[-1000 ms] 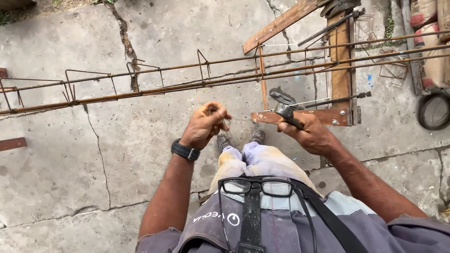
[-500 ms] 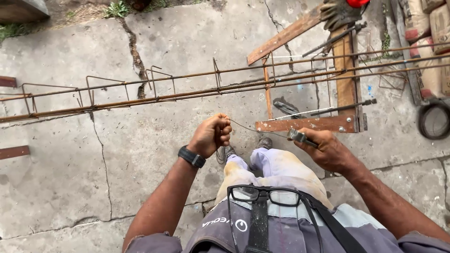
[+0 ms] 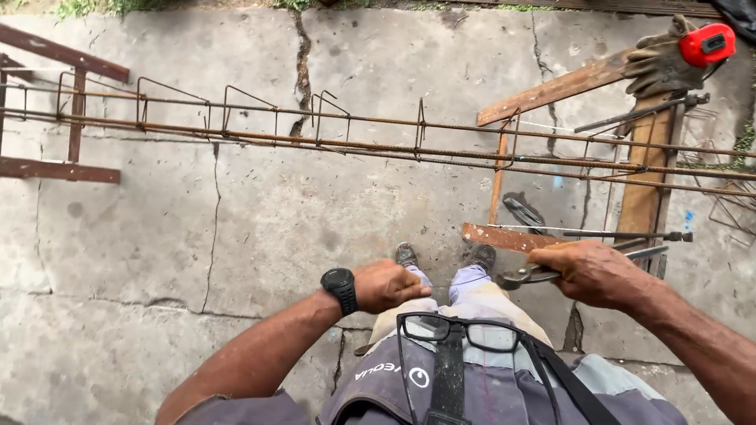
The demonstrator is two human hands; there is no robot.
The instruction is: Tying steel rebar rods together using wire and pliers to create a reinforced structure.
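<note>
Head view, looking straight down past a pair of black-framed glasses (image 3: 465, 334) hung at the person's chest. The left hand (image 3: 390, 285), with one black watch (image 3: 341, 288) at the wrist, is closed into a fist just above the left shoe; a thin wire seems to run from it toward the right hand, but it is too fine to tell for certain. The right hand (image 3: 594, 271) has its grip wrapped tight around the handles of one pair of pincers (image 3: 543, 273), whose head points left, just below the near end of a wooden trestle (image 3: 642, 181).

One long rebar cage (image 3: 378, 138) crosses the whole frame from left to right, its far-left end on a second wooden trestle (image 3: 63, 169) and its right part over the first. About six stirrups can be counted along the bare middle stretch; more crowd together at the right, too tangled to count. One work glove (image 3: 654, 67) and one red tape measure (image 3: 706, 43) lie on the top right corner of the trestle.

The cracked concrete floor (image 3: 197, 252) lies open between the cage and the person's two shoes (image 3: 445, 256), and wide to the left.
</note>
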